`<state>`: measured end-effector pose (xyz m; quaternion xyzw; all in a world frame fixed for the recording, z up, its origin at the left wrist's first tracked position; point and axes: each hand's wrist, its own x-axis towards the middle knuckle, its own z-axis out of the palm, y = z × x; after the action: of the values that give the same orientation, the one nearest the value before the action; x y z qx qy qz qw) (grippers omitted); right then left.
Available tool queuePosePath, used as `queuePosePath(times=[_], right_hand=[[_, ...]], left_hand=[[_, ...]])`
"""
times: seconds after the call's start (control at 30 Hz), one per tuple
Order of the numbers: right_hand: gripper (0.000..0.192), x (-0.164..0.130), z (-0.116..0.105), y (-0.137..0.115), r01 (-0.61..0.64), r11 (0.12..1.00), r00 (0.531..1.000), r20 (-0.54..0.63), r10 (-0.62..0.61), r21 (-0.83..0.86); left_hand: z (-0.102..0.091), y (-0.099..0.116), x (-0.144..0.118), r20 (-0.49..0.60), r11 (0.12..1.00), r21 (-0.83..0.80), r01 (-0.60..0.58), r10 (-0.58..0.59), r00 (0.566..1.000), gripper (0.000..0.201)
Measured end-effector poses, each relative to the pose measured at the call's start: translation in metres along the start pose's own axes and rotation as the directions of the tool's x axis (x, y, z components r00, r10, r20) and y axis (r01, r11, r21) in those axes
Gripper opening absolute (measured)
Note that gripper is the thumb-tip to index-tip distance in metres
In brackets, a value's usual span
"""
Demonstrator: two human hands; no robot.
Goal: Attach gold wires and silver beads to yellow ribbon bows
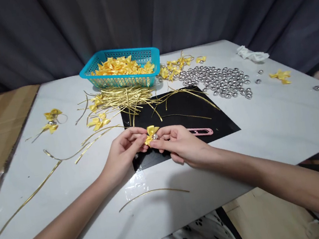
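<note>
While both hands work close together over the black mat (224,124), the step in hand seems to be a fine one, with the yellow bow (152,129) and the silver bead (155,136). To do it well, one should pinch the satin lightly, so that its loops are not crushed, and hold the bead steady at the middle with the thumb, because such a smooth surface may slip. It would also help to leave the knot visible between the thumbs. The bow is between the two sets of fingertips: the left hand (123,148) grasps its left edge by thumb and fingers, and the right hand (183,143) pinches at its right side, where the bead sits against the right fingertips. One loop stands free above the fingers. Whether the bead is already fastened to the bow, I cannot tell.
</note>
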<state>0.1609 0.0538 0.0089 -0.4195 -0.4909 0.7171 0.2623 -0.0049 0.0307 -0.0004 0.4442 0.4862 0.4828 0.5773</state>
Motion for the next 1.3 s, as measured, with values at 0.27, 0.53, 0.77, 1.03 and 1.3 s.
queuePosePath(times=[0.27,0.53,0.77,1.03,1.3], right_hand=[[0.025,-0.0014,0.0020,-0.0013,-0.033,0.995,0.998,0.049,0.028,0.096],[0.020,0.0006,0.0007,-0.0014,-0.045,0.999,0.998,0.050,0.044,0.014],[0.019,0.0000,-0.0024,-0.0051,0.115,0.986,0.993,-0.004,-0.116,-0.121],[0.033,0.0025,-0.0059,-0.0022,-0.035,0.994,0.996,0.082,0.027,0.103],[0.030,0.0041,-0.0051,-0.0003,-0.018,0.990,0.999,0.048,0.011,0.142]], left_hand=[[0.0023,0.0014,-0.0018,-0.015,0.996,0.062,-0.064,0.065,0.998,0.017],[0.0064,0.0051,-0.0072,-0.018,0.985,0.140,-0.104,0.108,0.994,0.014],[0.0028,0.0012,-0.0007,-0.005,0.997,0.028,-0.076,0.076,0.997,0.021],[0.0034,0.0025,-0.0036,0.026,0.983,0.122,-0.135,0.132,0.991,0.014],[0.0023,0.0013,-0.0030,0.042,0.981,0.115,-0.154,0.150,0.988,0.018]])
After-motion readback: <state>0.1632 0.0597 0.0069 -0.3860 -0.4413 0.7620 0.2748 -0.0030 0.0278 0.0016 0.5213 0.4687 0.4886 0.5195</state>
